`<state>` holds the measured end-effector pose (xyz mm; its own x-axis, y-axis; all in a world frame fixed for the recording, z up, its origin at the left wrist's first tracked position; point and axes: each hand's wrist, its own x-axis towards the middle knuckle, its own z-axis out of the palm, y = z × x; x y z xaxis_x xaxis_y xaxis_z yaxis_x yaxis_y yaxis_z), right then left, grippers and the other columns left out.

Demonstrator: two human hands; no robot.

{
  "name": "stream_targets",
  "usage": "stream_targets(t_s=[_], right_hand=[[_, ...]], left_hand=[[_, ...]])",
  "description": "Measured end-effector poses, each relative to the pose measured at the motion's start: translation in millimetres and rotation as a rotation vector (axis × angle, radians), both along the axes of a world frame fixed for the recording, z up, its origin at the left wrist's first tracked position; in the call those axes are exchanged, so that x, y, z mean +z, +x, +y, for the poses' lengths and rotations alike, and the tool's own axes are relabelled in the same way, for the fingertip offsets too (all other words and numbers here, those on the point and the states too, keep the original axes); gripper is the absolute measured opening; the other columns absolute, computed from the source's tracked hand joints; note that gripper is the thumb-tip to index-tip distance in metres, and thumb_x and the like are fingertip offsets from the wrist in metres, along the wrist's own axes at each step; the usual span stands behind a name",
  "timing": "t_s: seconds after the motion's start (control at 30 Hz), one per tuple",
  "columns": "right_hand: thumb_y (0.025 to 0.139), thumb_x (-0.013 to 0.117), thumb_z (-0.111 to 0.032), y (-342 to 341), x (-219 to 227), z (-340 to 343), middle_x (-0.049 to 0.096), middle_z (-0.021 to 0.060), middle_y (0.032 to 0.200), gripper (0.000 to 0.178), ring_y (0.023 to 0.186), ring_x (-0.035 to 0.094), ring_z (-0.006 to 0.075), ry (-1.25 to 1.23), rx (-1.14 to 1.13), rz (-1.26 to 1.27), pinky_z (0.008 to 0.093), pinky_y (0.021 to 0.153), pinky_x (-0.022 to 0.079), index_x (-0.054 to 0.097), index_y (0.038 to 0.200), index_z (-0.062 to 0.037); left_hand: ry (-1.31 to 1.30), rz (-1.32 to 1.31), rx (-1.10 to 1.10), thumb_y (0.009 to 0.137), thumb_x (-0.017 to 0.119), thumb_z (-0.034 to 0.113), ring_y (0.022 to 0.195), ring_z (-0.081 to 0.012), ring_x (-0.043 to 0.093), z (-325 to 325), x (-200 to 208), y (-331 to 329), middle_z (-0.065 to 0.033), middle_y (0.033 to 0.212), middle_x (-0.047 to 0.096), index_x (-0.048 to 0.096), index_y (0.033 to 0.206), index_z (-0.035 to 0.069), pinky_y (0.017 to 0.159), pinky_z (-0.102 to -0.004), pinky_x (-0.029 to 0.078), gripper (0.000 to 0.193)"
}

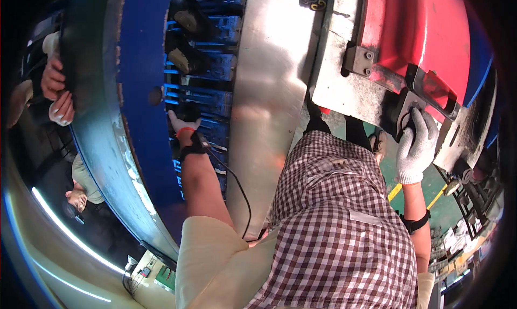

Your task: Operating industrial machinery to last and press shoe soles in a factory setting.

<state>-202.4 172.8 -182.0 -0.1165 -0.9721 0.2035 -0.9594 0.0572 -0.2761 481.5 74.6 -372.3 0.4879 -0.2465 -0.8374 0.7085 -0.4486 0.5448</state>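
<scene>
**Workshop around a bare metal panel point(269, 93), a gloved hand on either side**

The room is a workshop with a green floor point(442, 207), visible to the right of the panel beyond the wearer's body.

Nearest, a checked apron point(328, 233) fills the space below and right of the panel. A black cord point(239, 188) runs from the left wrist down across the panel's lower part.

Just left of the panel, the left hand point(181, 123) reaches into a blue rack point(221, 64), at a dark shoe-shaped piece point(188, 111). Its fingers are partly hidden, so I cannot tell whether the grip pinches the piece or only touches it. Similar dark pieces point(186, 61) sit farther up the rack, beside the panel.

Well right of the panel, the right hand point(423, 147) lies over a dark block point(405, 110) beneath a red machine cover point(447, 39). I cannot tell whether that grip is closed around it.

Farthest, well left of the panel, are another person's hands point(54, 77).

The loose cord could snag on the rack's prongs if the left arm pulled away; fingers could be nipped if the rack or machine moved. No brand, label or writing is legible.
</scene>
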Motion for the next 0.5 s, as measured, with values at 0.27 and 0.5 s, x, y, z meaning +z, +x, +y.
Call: stream_targets(t_s=[0.27, 0.5], right_hand=[[0.088, 0.063, -0.003, 7.9, 0.9, -1.8, 0.063, 0.0174, 0.128, 0.043, 0.120, 0.059, 0.0364, 0.007, -0.001, -0.015, 0.0455, 0.106, 0.047, 0.067, 0.131, -0.0081], [0.086, 0.071, -0.012, 1.3, 15.8, -10.6, 0.065, 0.0133, 0.120, 0.039, 0.114, 0.062, 0.0331, -0.100, 0.060, -0.072, 0.0467, 0.101, 0.049, 0.069, 0.124, -0.0094]], left_hand=[[-0.392, -0.058, 0.136, 0.084, 0.067, 0.035, 0.129, -0.0366, 0.057, 71.0, 23.7, -60.7, -0.0136, 0.133, 0.065, 0.065, 0.130, 0.007, 0.109, -0.0652, 0.042, 0.053], [-0.725, 0.480, -0.314, 0.070, 0.075, 0.025, 0.137, -0.0411, 0.049, 82.0, 120.5, -238.3, -0.0237, 0.147, 0.050, 0.037, 0.155, -0.002, 0.119, -0.0573, 0.037, 0.096]])
